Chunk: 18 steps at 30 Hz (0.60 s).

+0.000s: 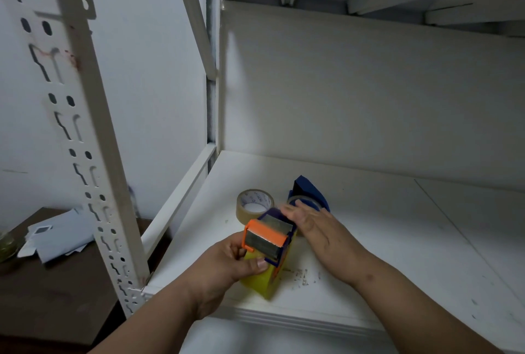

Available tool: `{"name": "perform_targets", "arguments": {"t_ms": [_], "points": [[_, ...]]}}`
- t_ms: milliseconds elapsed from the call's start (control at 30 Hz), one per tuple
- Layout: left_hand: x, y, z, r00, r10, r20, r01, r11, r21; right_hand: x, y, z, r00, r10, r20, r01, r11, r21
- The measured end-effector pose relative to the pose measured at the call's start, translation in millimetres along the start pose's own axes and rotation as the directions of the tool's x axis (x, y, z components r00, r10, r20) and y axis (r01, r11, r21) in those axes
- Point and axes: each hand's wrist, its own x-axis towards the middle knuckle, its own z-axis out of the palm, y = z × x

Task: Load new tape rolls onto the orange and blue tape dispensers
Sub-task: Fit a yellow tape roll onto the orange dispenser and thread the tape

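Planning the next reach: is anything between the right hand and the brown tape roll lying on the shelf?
Yes. The orange dispenser, gripped by the left hand, sits partly between the right hand and the brown tape roll. The blue dispenser lies beyond the fingertips, off that path.

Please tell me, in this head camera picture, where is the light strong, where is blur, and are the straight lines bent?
Head view: light falls brightest on the white shelf near its front; its back corner is shadowed. The right hand is smeared at the fingertips and the blue dispenser behind it is soft; the orange dispenser in the left hand is sharper. The upright post leans, wide-angle distortion.
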Motion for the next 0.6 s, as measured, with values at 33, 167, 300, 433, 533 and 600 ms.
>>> {"name": "perform_targets", "arguments": {"t_ms": [33,167,300,433,533,600], "points": [[-1,0,-1,1.000,-0.002,0.006,0.002,1.000,0.006,-2,-3,-1,1.000,0.011,-0.028,-0.009,0.996,0.087],[-3,-2,-3,1.000,0.004,-0.007,-0.004,1.000,-0.019,-9,-12,12,0.992,-0.108,0.061,0.107,0.994,0.024],[-2,2,0,1.000,0.006,0.009,-0.006,1.000,-0.009,-5,-1,13,0.992,-0.113,0.050,0.116,0.990,-0.074],[-4,1,-2,1.000,-0.002,0.012,0.001,1.000,0.017,0,2,1,0.996,0.083,-0.040,-0.079,0.993,0.090],[-6,-2,-4,1.000,0.000,0.002,0.000,1.000,0.018,8,-9,-1,0.975,0.217,-0.046,-0.180,0.895,0.409],[-5,-3,-3,1.000,0.012,0.011,-0.013,1.000,0.023,14,-10,3,0.969,0.245,0.040,-0.240,0.882,0.407]]}}
